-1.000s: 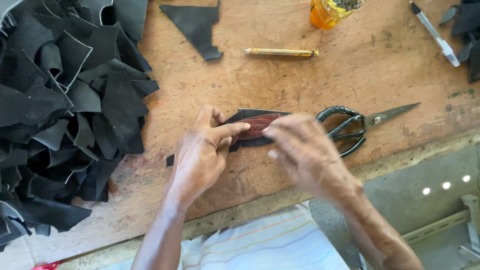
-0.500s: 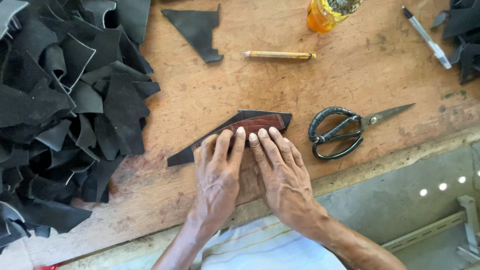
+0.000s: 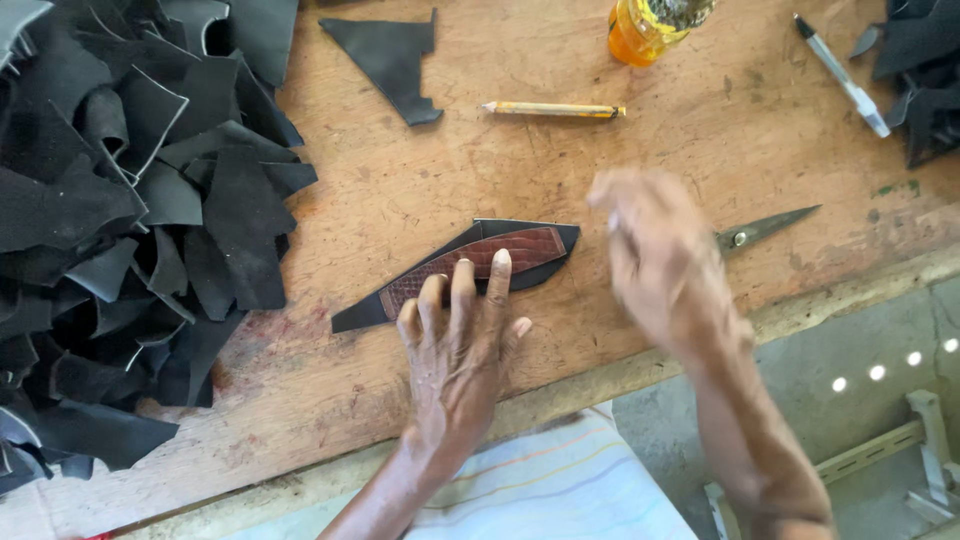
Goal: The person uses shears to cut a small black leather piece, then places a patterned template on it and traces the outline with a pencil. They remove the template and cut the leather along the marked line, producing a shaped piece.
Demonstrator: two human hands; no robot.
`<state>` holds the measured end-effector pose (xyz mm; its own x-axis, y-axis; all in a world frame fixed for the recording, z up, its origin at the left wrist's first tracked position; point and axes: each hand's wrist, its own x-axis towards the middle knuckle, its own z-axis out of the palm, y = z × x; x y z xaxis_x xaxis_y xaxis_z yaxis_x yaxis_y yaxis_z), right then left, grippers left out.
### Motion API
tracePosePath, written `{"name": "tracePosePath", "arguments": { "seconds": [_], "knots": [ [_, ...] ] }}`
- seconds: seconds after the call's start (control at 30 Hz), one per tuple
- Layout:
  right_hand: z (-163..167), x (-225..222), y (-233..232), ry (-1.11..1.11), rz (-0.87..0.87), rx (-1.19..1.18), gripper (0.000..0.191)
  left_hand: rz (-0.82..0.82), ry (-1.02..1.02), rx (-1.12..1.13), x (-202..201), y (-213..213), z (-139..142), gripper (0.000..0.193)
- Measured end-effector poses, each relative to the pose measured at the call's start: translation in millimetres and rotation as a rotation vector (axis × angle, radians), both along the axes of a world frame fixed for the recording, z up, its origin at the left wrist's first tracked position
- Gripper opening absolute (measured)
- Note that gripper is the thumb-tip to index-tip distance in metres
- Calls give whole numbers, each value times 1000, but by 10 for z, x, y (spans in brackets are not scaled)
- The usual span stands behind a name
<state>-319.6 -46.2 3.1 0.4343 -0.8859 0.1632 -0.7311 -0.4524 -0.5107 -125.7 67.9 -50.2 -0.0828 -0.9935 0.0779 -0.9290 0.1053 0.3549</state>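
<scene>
A narrow black leather piece (image 3: 360,312) lies on the wooden bench (image 3: 420,200) with a brown textured strip (image 3: 520,248) laid on top of it. My left hand (image 3: 460,340) presses flat on the near edge of both, fingers spread over the strip. My right hand (image 3: 660,260) is blurred in motion to the right, above the handles of the black scissors (image 3: 765,228), whose blades stick out beyond it. It holds nothing that I can see.
A large heap of black leather offcuts (image 3: 120,200) fills the left side. A single black offcut (image 3: 390,60), a yellow pencil-like tool (image 3: 555,109), an orange jar (image 3: 640,30) and a white pen (image 3: 845,78) lie at the back. More scraps (image 3: 920,70) sit far right.
My right hand has lifted off the leather piece and swung right over the scissors. My left hand stays pressing on the strip.
</scene>
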Motion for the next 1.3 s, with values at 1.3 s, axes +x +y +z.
{"name": "tracePosePath", "arguments": {
  "seconds": [1.3],
  "knots": [
    [89,582,-501,-378,59,237,31,105,-61,-22,-43,222,-41,77]
  ]
}}
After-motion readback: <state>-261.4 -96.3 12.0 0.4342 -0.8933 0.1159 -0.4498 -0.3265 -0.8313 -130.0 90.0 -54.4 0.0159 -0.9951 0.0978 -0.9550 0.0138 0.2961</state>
